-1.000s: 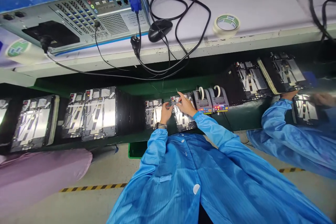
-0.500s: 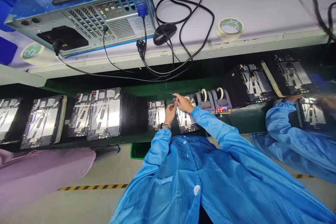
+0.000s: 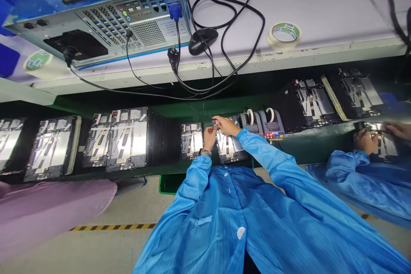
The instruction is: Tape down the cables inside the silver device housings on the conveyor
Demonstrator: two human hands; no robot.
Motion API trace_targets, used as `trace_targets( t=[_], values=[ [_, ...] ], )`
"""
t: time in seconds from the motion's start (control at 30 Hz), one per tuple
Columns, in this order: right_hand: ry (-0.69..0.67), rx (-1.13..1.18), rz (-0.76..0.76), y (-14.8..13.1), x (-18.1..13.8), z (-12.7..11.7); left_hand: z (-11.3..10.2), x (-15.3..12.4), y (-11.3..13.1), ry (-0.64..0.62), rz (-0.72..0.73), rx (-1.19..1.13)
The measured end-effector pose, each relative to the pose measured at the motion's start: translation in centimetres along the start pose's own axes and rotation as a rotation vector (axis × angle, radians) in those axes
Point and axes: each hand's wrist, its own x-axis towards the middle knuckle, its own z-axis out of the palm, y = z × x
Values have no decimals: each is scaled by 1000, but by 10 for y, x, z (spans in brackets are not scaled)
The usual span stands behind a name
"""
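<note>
My left hand and my right hand meet over the top edge of an open device panel on the green conveyor belt. Both pinch a tiny part between their fingertips; what it is I cannot make out. Another open panel lies just left of my left hand. Two grey tape dispensers with white rolls stand right beside my right hand.
More open panels lie along the belt to the left and right. A co-worker's blue-sleeved hands handle a panel at the far right; a pink sleeve sits at the lower left. The shelf above holds a computer case, a mouse, cables and a tape roll.
My hands have drawn closer together at the panel's top edge. The co-worker's hands at the right have lifted a panel and moved right.
</note>
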Motion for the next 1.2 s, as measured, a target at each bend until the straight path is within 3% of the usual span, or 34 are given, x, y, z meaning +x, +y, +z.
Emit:
trace_targets(
  t=[0.1,0.2,0.3,0.43,0.53,0.9,1.2],
  values=[
    [13,6,7,-3,-6,-4,0,1,-1,-7,4,11],
    [126,132,46,-10,-12,-5,0,2,-1,1,-9,5],
    [237,553,172,-19,-24,2,0,4,0,0,-15,-5],
    [196,1225,390,-30,-48,23,-3,3,2,-11,33,-34],
    [189,1462,483,-35,-59,37,-6,-1,3,4,110,-13],
    [187,1593,531,-33,-59,45,-8,-5,7,-9,253,36],
    [188,1621,513,-31,-59,44,-10,-5,11,-60,253,54]
  ],
)
